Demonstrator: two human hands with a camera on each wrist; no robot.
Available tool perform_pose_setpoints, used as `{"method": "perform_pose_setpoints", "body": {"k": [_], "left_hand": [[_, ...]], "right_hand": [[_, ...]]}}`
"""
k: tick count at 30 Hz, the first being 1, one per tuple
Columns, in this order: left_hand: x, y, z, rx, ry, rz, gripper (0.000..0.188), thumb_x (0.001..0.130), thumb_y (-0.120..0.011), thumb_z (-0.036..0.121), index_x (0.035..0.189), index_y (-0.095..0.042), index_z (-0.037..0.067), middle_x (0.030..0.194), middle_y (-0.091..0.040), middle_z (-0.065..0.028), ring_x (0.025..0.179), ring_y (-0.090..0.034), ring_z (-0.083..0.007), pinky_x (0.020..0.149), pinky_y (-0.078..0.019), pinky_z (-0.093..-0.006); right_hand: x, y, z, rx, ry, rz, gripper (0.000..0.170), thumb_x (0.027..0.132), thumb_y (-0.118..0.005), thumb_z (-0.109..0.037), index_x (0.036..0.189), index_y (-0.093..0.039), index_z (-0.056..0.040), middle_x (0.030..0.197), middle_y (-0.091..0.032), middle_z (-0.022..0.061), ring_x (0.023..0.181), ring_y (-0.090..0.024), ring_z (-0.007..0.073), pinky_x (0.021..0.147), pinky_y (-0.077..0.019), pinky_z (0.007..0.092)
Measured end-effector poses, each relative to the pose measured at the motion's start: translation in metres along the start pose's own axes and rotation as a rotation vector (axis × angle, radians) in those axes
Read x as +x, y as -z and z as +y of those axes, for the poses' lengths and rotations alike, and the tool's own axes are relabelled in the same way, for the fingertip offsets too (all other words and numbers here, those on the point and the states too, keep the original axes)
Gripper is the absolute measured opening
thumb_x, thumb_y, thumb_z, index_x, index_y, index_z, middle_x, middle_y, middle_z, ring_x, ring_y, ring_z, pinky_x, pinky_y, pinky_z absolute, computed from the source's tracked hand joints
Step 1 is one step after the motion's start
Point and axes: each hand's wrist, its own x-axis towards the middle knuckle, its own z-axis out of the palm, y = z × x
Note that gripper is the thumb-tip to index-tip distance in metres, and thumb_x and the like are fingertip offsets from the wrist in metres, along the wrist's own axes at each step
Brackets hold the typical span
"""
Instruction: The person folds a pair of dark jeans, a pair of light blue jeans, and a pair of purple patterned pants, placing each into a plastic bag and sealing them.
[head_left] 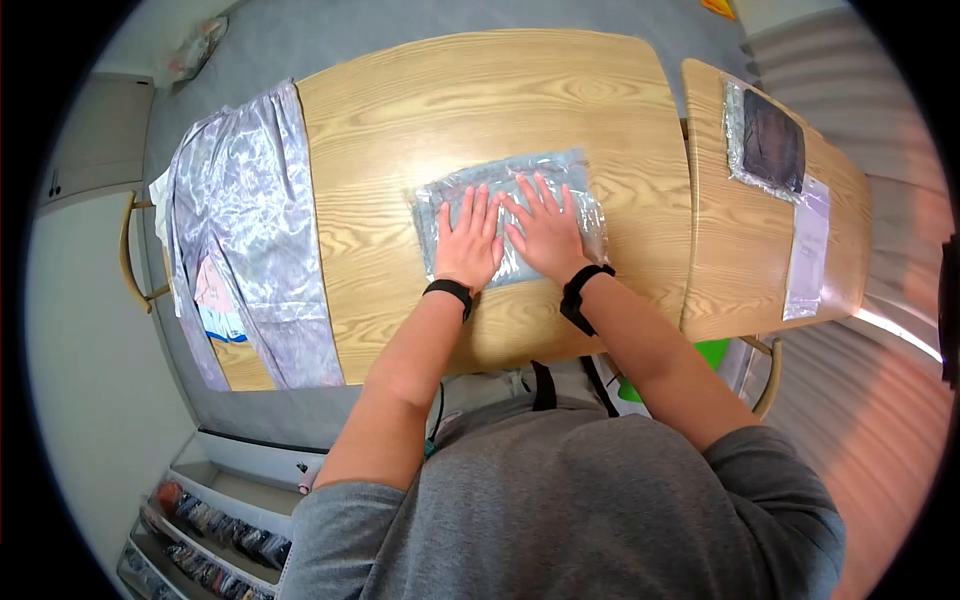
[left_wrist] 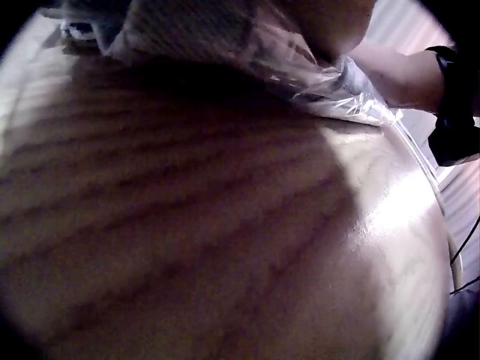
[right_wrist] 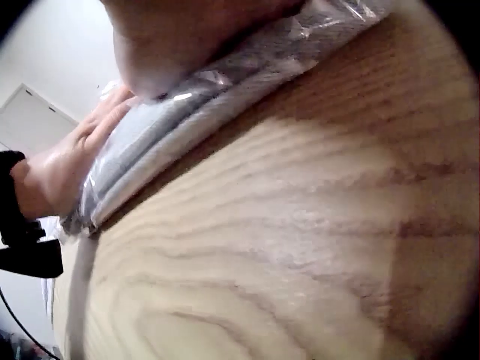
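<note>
Pressing flat: tearing or skewing possible

Left hand (head_left: 469,246) and right hand (head_left: 549,230) lie flat, fingers straight, gripping nothing, on a clear bag (head_left: 512,268) of grey cloth (right_wrist: 161,131), set in from the table's (head_left: 380,200) near edge, toward its right edge. Assessment: any trapped air could split the bag; uneven pressure could skew the cloth.

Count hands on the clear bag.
2: the left hand lies on the left part of the clear bag, the right hand on its right part. Neither is hidden in the head view.
</note>
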Motion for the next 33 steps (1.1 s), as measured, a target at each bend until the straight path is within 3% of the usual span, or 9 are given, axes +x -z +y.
{"method": "perform_pose_setpoints", "body": {"k": [4,7,10,15,22,31,33], "left_hand": [[-0.003,-0.001,-0.001,-0.001,-0.004,0.037,0.058,0.087,-0.047,0.032,0.139,-0.034,0.01,0.147,-0.027,-0.01,0.136,-0.024,-0.0247,0.107,-0.0198,-0.0531],[-0.004,0.006,-0.007,-0.167,-0.021,0.055,0.053,0.084,-0.052,0.029,0.134,-0.042,0.014,0.146,-0.03,-0.0103,0.135,-0.026,-0.0241,0.107,-0.0191,-0.0522],[-0.016,0.016,-0.018,-0.077,-0.127,0.073,0.052,0.084,-0.053,0.03,0.133,-0.043,0.018,0.145,-0.031,-0.0099,0.134,-0.027,-0.0244,0.107,-0.0198,-0.0524],[-0.02,0.005,-0.026,-0.08,-0.053,0.069,0.054,0.08,-0.056,0.034,0.133,-0.044,0.025,0.144,-0.033,-0.0077,0.134,-0.028,-0.0249,0.104,-0.0212,-0.057],[-0.018,0.001,-0.026,-0.134,-0.04,0.04,0.055,0.079,-0.057,0.031,0.132,-0.046,0.023,0.143,-0.034,-0.01,0.133,-0.028,-0.0272,0.103,-0.0198,-0.0589],[-0.019,-0.003,-0.027,-0.121,-0.057,0.061,0.053,0.08,-0.055,0.031,0.131,-0.047,0.023,0.145,-0.031,-0.0092,0.134,-0.027,-0.0267,0.104,-0.0185,-0.0578],[-0.019,0.0,-0.027,-0.12,-0.054,0.047,0.052,0.081,-0.055,0.03,0.132,-0.046,0.022,0.145,-0.03,-0.0093,0.135,-0.026,-0.0265,0.105,-0.0179,-0.057]], "right_hand": [[-0.003,0.01,0.007,0.074,0.046,0.007,0.048,0.086,-0.054,-0.035,0.131,-0.047,-0.0215,0.142,-0.037,0.0071,0.132,-0.031,0.0287,0.104,-0.0211,0.0561],[-0.01,0.02,0.016,-0.012,0.022,0.035,0.046,0.084,-0.057,-0.034,0.127,-0.051,-0.0213,0.139,-0.041,0.0065,0.13,-0.034,0.023,0.105,-0.0229,0.0517],[-0.015,0.015,0.027,-0.048,-0.01,0.074,0.044,0.085,-0.056,-0.035,0.127,-0.051,-0.0218,0.139,-0.041,0.0046,0.131,-0.033,0.0227,0.105,-0.0228,0.0518],[-0.012,0.013,0.036,-0.041,0.025,0.036,0.044,0.087,-0.054,-0.037,0.128,-0.05,-0.023,0.14,-0.04,0.0021,0.131,-0.033,0.0227,0.104,-0.0247,0.0534],[-0.007,0.011,0.039,-0.043,0.001,0.009,0.045,0.085,-0.054,-0.038,0.127,-0.051,-0.0226,0.14,-0.04,0.0026,0.129,-0.036,0.0251,0.103,-0.026,0.0539],[-0.011,0.006,0.042,0.045,0.004,0.023,0.049,0.084,-0.055,-0.036,0.13,-0.047,-0.0222,0.142,-0.037,0.0044,0.132,-0.03,0.0249,0.105,-0.0233,0.0529],[-0.008,0.016,0.045,0.142,0.039,-0.063,0.051,0.083,-0.057,-0.03,0.132,-0.044,-0.0199,0.144,-0.034,0.0057,0.133,-0.028,0.0261,0.106,-0.0211,0.0536]]}}
